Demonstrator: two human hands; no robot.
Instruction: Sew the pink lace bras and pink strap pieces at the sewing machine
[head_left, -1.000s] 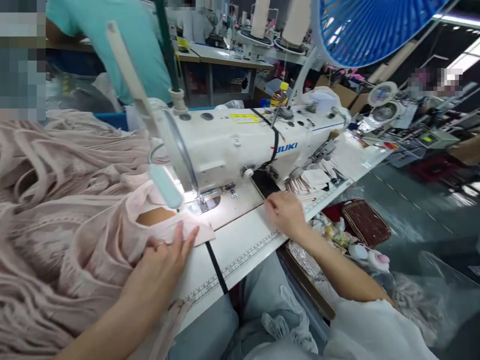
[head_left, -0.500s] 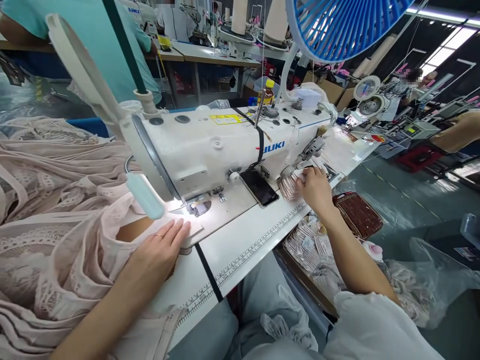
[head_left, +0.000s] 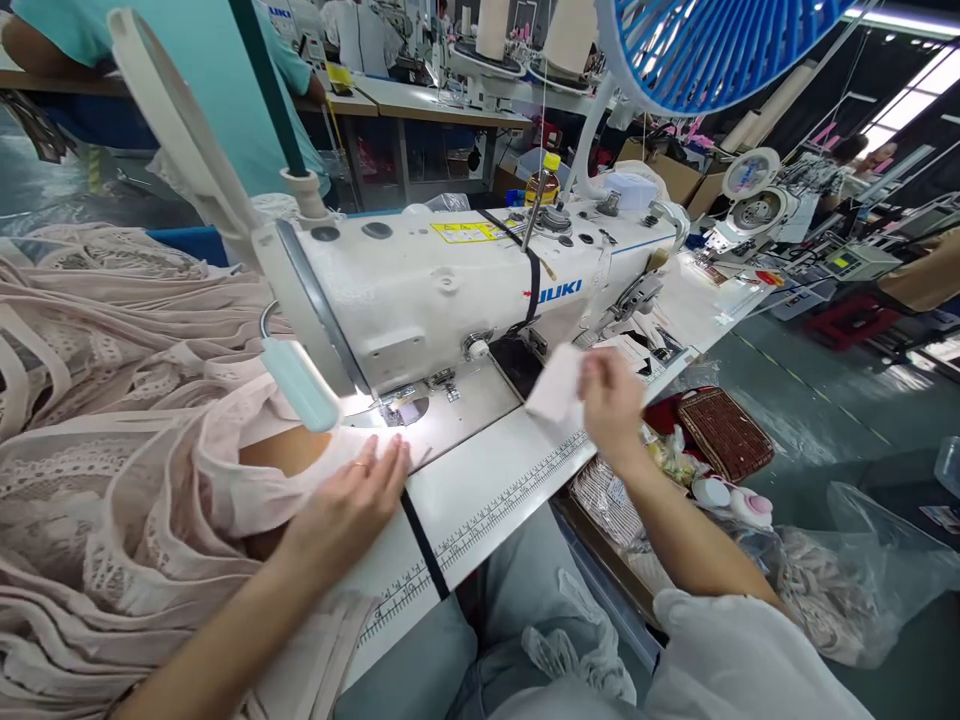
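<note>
Fabric piece (head_left: 553, 384) is pinched in my right hand (head_left: 612, 402); my left hand (head_left: 351, 508), fingers extended palm-down, rests on pink garment (head_left: 223, 482).

Straight ahead of you, a pale-topped workbench (head_left: 420, 106) on legs; to your right, grey floor (head_left: 847, 455) gleaming, a yellow line (head_left: 821, 393) crossing it, bright window panes (head_left: 919, 95) up high!

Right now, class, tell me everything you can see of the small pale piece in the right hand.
The pale piece is pinkish white, flat and roughly four-sided, apparently fabric, though blur hides any detail. It slants, its right edge pinched in the right hand's grip. In the picture it overlaps the black phone and white tabletop; whether it touches either cannot be told.
</note>
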